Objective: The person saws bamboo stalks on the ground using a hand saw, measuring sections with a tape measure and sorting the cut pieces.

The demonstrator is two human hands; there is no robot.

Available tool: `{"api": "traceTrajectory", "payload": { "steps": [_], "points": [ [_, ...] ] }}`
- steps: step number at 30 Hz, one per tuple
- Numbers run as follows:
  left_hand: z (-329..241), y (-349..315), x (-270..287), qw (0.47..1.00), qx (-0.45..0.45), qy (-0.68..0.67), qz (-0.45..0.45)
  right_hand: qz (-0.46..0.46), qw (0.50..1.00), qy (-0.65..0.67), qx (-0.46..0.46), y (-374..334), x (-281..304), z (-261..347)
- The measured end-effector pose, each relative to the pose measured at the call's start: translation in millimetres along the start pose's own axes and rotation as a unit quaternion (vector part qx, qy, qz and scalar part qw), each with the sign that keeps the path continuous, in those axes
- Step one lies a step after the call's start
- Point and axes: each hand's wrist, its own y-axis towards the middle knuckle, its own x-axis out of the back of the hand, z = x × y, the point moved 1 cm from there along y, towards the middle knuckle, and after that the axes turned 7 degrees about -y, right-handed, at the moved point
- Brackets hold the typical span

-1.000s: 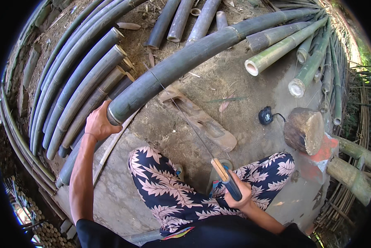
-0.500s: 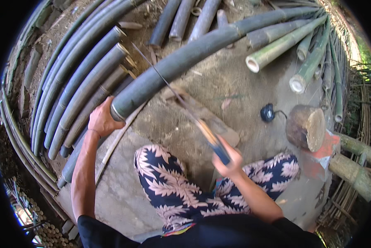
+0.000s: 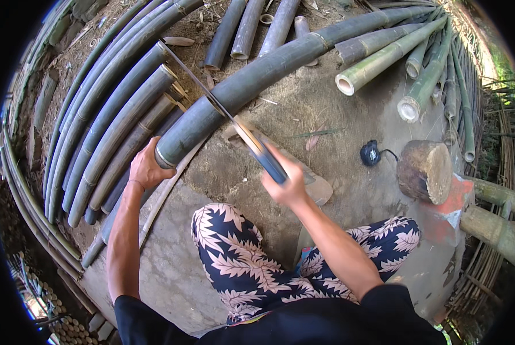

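A long dark green bamboo pole (image 3: 257, 75) runs from the upper right toward me, its cut end at the left of centre. My left hand (image 3: 149, 165) is closed around that near end, thumb at the rim. In my right hand (image 3: 285, 183) is the dark blue and wood-coloured handle of a handsaw (image 3: 199, 85). The saw's thin blade lies across the pole, a short way up from my left hand, and sits in a cut there. Its tip points to the upper left. My right fingers wrap the handle, slightly blurred.
Several bamboo poles (image 3: 111, 129) lie side by side at left. More cut bamboo (image 3: 384, 63) fans out at upper right. A round wood block (image 3: 424, 172) and a small black corded object (image 3: 370, 153) are at right. A flat board (image 3: 312, 183) lies under the saw.
My right hand has pushed the saw up and to the left, so more of the blade reaches past the pole. My left hand keeps its grip on the bamboo end.
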Motion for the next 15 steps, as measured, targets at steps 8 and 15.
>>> {"api": "traceTrajectory", "payload": {
  "steps": [8, 15],
  "points": [
    [79, -46, 47, 0.993, 0.045, -0.01, -0.106, 0.069, 0.989, -0.073, -0.107, -132, 77, 44],
    [168, 12, 124, 0.969, -0.009, 0.12, -0.216, -0.008, 0.985, -0.165, -0.054, -136, 108, 124]
  ]
}}
